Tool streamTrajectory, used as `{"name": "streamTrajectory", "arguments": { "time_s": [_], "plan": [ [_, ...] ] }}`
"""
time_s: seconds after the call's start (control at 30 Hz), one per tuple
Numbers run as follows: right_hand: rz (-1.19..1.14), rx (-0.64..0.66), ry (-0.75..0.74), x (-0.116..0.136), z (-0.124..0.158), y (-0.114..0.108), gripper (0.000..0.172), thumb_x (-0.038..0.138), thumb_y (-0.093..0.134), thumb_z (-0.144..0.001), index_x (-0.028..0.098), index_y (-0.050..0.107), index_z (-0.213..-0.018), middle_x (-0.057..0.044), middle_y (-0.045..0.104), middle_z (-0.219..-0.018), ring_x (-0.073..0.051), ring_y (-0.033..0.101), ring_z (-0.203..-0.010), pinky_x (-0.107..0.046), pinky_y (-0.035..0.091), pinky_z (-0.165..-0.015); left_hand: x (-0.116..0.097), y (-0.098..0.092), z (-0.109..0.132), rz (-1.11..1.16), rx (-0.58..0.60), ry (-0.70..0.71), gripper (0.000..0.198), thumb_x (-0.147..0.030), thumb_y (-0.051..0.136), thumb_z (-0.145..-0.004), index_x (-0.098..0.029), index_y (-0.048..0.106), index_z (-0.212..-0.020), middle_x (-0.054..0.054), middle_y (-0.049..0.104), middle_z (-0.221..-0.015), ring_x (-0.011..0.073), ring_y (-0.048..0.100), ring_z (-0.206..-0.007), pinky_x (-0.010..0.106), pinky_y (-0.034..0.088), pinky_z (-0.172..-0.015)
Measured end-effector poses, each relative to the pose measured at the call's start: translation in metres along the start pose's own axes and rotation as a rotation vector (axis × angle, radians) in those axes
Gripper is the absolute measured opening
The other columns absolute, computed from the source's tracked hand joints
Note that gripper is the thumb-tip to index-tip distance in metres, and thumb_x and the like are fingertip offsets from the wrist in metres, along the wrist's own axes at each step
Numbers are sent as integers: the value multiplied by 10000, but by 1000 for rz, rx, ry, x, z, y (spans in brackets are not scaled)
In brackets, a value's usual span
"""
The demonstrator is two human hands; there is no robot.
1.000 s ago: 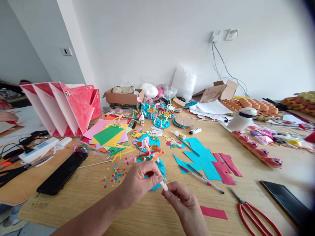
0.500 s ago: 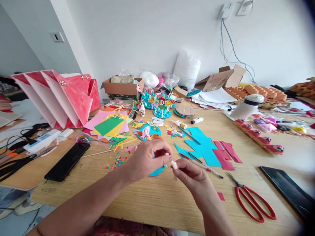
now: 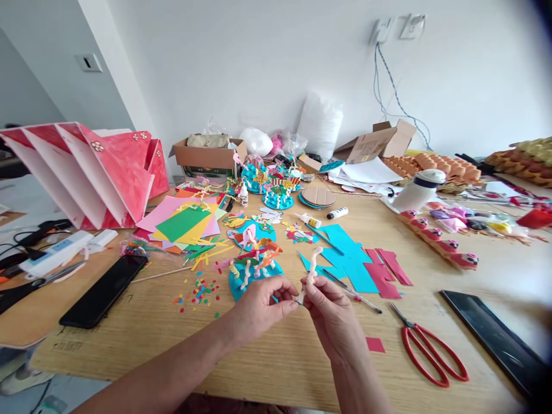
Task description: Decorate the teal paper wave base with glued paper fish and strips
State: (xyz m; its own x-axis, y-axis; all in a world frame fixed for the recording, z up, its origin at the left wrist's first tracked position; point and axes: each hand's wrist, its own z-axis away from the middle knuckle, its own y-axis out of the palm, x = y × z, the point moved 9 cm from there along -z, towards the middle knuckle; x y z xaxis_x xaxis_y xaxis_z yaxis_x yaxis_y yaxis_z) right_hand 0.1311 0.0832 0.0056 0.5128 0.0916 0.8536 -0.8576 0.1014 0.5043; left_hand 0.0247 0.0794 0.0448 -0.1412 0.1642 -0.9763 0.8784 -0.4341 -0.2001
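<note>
Upright between thumb and fingers of my right hand stands a twisted white paper strip, its curled top above the fingertips. My left hand is closed in a pinch at the strip's lower end, just left of the right fingertips. Behind the left hand sits a round blue base bearing several pale twisted strips and colourful paper cut-outs, its front partly hidden by the hand. Farther back is another blue disc with cut-outs on it.
Red-handled scissors and a dark tablet lie at the right. Cut blue paper and red paper pieces lie behind my right hand. At left are a black phone, paper confetti and stacked coloured sheets.
The strip, earlier mostly covered by my fingers, now points up from my right hand. My hands have drawn closer together and lower, uncovering the blue base behind them. The view has shifted slightly right.
</note>
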Motion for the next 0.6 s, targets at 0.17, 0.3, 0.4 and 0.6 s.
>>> {"name": "streamTrajectory", "arguments": {
  "time_s": [0.17, 0.3, 0.4, 0.6],
  "plan": [
    [97, 23, -32, 0, 5, 5, 139, 253, 749, -555, 220, 673, -667, 17, 626, -663, -97, 500, -609, -214, 403, -579, -3, -4, 4, -185, -77, 60, 53, -135, 549, -740, -146, 556, -689, -14, 518, -669, 99, 474, -635, 192, 371, -589],
    [302, 84, -54, -4, 16, 8, 140, 293, 723, -584, 217, 662, -684, 16, 614, -647, -114, 521, -617, -221, 418, -581, -9, -2, 19, -349, -75, 257, 101, -139, 545, -776, -149, 568, -678, 6, 534, -690, 107, 500, -671, 199, 399, -633],
    [516, 112, -82, -16, 27, 4, 151, 327, 684, -627, 201, 646, -702, -2, 608, -661, -129, 522, -613, -228, 411, -556, -5, 1, 37, -461, -43, 380, 123, -184, 501, -823, -152, 597, -753, 33, 555, -730, 116, 519, -706, 202, 419, -651],
    [682, 187, -25, -53, 43, 3, 224, 401, 619, -670, 180, 605, -634, -9, 560, -577, -135, 485, -558, -237, 382, -514, 10, 0, 67, -654, -27, 411, 176, -204, 454, -851, -171, 620, -802, 34, 566, -727, 109, 508, -690, 189, 408, -641]
  ]
}}
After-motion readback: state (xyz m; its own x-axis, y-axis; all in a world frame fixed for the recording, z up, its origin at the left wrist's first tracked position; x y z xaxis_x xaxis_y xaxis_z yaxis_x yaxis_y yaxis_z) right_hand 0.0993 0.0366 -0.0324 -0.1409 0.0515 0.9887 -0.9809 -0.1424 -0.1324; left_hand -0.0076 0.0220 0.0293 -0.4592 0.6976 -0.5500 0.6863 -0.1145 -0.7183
